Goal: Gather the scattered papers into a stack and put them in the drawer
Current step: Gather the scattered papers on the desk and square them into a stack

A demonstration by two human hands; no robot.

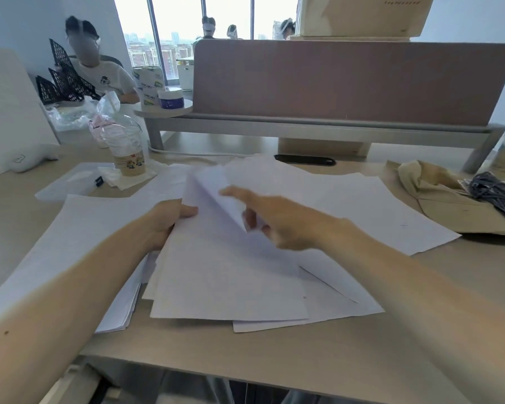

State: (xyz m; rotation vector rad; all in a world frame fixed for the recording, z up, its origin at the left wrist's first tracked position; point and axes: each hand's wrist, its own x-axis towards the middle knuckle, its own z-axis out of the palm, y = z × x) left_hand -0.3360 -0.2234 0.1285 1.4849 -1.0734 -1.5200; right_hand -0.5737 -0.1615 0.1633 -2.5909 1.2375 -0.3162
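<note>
The papers [231, 284] look light, limp and slippery, best squeezed along an edge, as the left hand [166, 218] does with its thumb curled over the pile. White sheets fan askew just this side of the plastic cup [127, 153]; the right hand [280, 225] blurs above them, its hold unclear.

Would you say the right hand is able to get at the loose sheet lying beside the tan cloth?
Probably yes: the right hand is above the papers, and the loose sheet lies flat just right of it, uncovered; the tan cloth is beside it, not on it.
</note>
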